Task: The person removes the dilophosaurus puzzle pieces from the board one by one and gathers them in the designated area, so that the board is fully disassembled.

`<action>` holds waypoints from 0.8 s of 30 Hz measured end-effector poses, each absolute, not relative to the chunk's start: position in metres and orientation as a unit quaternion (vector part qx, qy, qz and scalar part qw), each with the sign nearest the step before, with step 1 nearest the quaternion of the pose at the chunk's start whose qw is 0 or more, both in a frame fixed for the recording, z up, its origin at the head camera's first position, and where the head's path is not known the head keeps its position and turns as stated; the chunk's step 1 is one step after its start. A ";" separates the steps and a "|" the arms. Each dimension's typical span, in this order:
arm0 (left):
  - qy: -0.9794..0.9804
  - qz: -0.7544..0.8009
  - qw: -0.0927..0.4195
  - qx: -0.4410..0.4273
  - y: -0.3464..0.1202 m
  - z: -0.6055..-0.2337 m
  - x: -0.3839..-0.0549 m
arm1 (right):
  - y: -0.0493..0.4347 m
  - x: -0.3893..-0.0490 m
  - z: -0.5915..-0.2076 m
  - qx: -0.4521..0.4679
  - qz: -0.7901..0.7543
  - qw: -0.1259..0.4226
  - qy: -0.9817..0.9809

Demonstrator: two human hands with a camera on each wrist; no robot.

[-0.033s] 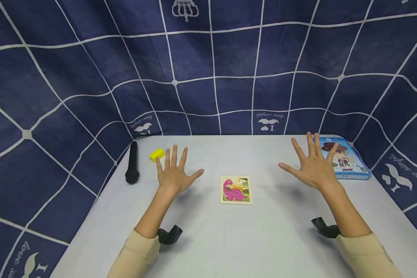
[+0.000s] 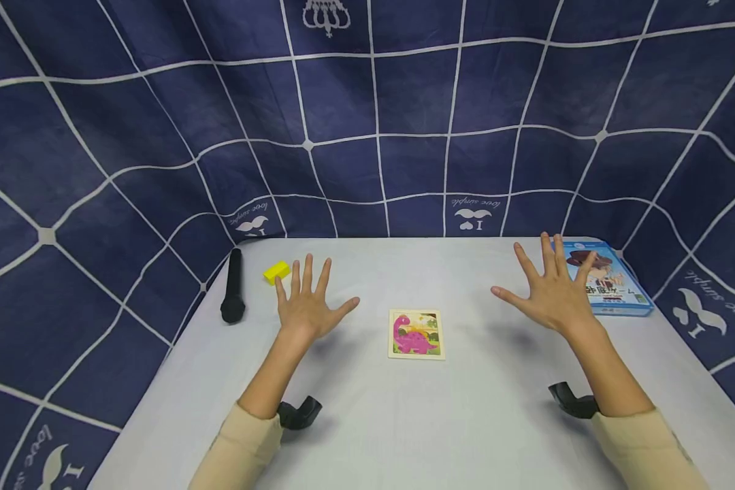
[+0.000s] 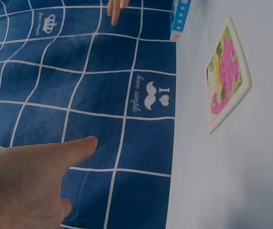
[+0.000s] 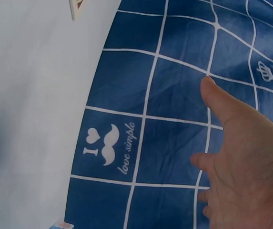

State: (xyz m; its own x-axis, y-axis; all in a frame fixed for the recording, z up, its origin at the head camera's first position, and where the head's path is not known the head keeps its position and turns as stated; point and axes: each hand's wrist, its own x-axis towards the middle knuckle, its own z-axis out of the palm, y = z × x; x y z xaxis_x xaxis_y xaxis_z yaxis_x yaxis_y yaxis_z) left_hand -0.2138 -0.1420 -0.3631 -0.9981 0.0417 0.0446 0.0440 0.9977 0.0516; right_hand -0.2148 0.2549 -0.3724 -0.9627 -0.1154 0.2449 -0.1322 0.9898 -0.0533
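My left hand (image 2: 305,309) hovers over the left side of the white table with its fingers spread and holds nothing. Its nearest thing is a small yellow block (image 2: 277,272), just past the fingertips. My right hand (image 2: 554,296) is raised with fingers splayed, also without anything in it, and partly covers a blue case (image 2: 615,286) with a cartoon figure on its cover. Between the hands lies a square dinosaur puzzle (image 2: 416,335) with a pink dinosaur and a pale frame. In the left wrist view the same puzzle (image 3: 227,76) lies beyond my thumb.
A black microphone (image 2: 234,286) lies at the table's left edge. Dark blue curtain cloth (image 2: 343,102) with white grid lines rises behind the table (image 2: 404,429) and along both sides. Black wrist mounts (image 2: 300,413) stick out from my forearms.
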 end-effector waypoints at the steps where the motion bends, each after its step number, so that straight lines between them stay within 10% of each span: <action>1: -0.999 -0.027 0.021 -0.022 -0.142 -0.363 -0.214 | 0.255 -0.215 -0.373 0.062 0.034 0.121 -0.990; 24: -0.969 -0.185 0.157 -0.043 -0.136 -0.396 -0.208 | 0.215 -0.208 -0.406 0.133 0.211 0.250 -0.936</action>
State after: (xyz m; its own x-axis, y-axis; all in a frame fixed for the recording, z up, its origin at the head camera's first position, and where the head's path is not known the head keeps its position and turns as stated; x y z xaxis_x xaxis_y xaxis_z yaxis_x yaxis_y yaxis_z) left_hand -0.2079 -0.1363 -0.3957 -0.9469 0.0243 0.3206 0.1409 0.9277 0.3458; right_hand -0.2077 0.2145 -0.4057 -0.8394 -0.1430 0.5243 -0.3539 0.8760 -0.3278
